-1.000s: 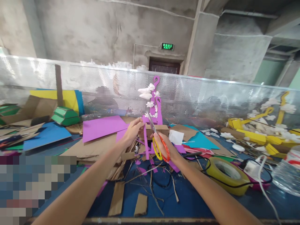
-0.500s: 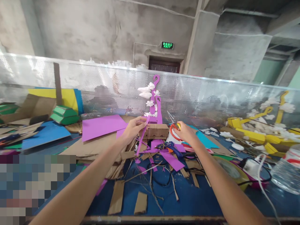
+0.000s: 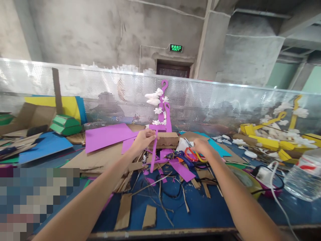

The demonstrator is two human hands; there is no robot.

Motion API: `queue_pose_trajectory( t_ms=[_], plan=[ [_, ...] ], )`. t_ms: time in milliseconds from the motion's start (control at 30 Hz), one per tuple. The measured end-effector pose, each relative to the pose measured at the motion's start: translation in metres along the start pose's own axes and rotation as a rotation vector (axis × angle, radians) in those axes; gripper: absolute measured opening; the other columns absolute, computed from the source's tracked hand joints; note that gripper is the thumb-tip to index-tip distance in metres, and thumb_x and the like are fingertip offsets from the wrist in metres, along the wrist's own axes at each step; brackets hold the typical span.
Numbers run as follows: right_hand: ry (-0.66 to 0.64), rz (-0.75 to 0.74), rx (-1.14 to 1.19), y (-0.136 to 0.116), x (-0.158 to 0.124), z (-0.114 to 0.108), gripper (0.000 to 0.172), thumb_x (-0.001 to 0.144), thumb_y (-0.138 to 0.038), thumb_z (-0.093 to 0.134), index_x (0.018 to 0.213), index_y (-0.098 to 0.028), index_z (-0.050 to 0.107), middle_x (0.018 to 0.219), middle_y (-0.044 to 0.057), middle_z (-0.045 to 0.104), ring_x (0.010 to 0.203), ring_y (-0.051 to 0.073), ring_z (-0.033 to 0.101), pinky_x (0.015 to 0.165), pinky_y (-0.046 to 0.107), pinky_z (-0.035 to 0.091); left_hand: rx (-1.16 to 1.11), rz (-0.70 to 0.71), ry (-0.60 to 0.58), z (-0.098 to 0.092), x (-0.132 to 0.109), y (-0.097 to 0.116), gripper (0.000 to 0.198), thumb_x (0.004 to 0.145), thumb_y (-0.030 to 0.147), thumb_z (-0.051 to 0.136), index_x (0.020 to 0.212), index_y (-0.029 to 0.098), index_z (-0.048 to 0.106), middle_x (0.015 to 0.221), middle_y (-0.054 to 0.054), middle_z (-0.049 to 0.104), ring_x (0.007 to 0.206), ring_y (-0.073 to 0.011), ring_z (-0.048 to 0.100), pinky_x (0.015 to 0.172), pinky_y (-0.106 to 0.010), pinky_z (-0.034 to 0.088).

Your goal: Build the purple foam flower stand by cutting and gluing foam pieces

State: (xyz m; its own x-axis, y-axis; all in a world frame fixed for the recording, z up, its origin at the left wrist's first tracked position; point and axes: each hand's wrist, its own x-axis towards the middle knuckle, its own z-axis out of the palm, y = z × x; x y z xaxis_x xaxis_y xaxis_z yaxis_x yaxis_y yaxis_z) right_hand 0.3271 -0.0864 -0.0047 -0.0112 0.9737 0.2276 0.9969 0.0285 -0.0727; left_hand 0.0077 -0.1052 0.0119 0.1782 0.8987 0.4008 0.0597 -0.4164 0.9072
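My left hand (image 3: 143, 140) pinches the top of a thin purple paper strip (image 3: 153, 157) that hangs down over the scraps. Behind it a purple paper stem with white flowers (image 3: 163, 107) rises from a brown cardboard block (image 3: 165, 140). My right hand (image 3: 203, 147) rests low on the table with the red-and-yellow scissors (image 3: 192, 154) at its fingertips, lying on the paper pile; the fingers are curled over the handles. A blue glue gun (image 3: 178, 156) lies just left of the scissors.
Purple sheet (image 3: 107, 135), cardboard scraps (image 3: 150, 217) and black cable (image 3: 173, 190) litter the blue table. A yellow tape roll (image 3: 244, 179), white plug and water bottle (image 3: 301, 180) sit at right. Green paper model (image 3: 65, 124) at left. A perforated metal screen (image 3: 225, 103) runs along the back.
My right hand swung the scissors away from the purple strip to the right and lowered them onto the paper pile. My left hand kept hold of the strip.
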Motion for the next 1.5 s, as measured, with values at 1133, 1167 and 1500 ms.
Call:
queue_pose_trajectory(
  t_ms=[1133,1167,1500],
  plan=[
    [0.645,-0.005,1.001,-0.010,0.025,0.009,0.051,0.073,-0.033,0.067,0.119,-0.013,0.067,0.119,0.018,0.068,0.101,0.028,0.064,0.092,0.047,0.052,-0.191,-0.009,0.257,-0.014,0.009,-0.008,0.024,0.071,0.032,0.077,0.081,0.018,0.060,0.077,0.000,0.066,0.067,-0.0109,0.060,0.063,-0.023,0.045],
    [0.675,-0.020,0.925,-0.013,0.023,0.007,0.050,0.073,-0.033,0.068,0.120,-0.014,0.067,0.122,0.018,0.066,0.104,0.029,0.063,0.096,0.048,0.049,-0.223,0.005,0.284,-0.015,0.011,-0.010,0.024,0.070,0.029,0.077,0.081,0.018,0.058,0.076,0.000,0.065,0.067,-0.0105,0.060,0.064,-0.023,0.046],
    [0.049,-0.578,1.103,-0.072,-0.024,-0.018,0.043,0.089,-0.047,0.065,0.125,-0.023,0.063,0.103,0.008,0.076,0.093,0.023,0.072,0.078,0.035,0.057,-0.175,0.118,0.364,-0.016,0.008,-0.009,0.044,0.075,0.023,0.074,0.114,0.024,0.055,0.072,0.005,0.062,0.071,-0.0138,0.068,0.073,-0.029,0.054]
  ],
)
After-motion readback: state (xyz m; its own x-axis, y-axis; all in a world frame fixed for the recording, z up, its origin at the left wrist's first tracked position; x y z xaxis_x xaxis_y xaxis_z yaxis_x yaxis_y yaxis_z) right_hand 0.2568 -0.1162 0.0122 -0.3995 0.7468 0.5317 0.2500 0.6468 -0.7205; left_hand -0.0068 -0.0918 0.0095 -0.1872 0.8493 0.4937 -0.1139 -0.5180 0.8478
